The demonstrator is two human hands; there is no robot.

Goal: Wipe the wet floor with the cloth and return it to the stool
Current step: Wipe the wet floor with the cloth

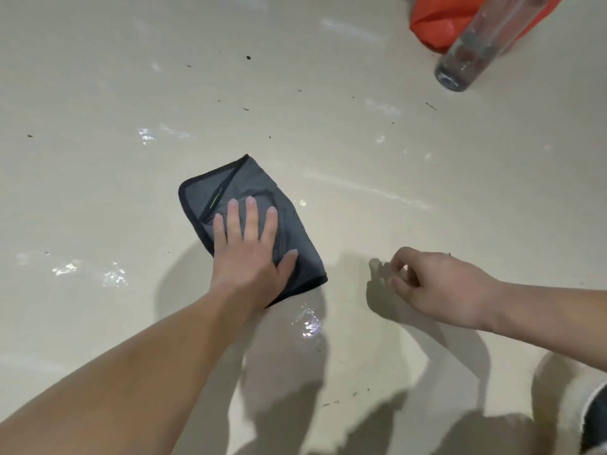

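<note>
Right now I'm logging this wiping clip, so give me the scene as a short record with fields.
cloth: grey, black-edged, folded, flat on the floor
left hand: fingers straight, pressing on the cloth
right hand: loosely curled, holding nothing, right of the cloth
floor: glossy beige, dark specks
puddle: glinting water beside the cloth's near corner
bottle: clear, upper right, in front of an orange object cut off by the frame

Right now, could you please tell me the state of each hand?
Left hand: open, pressing flat on the cloth.
Right hand: open, fingers loosely curled, holding nothing.
</note>
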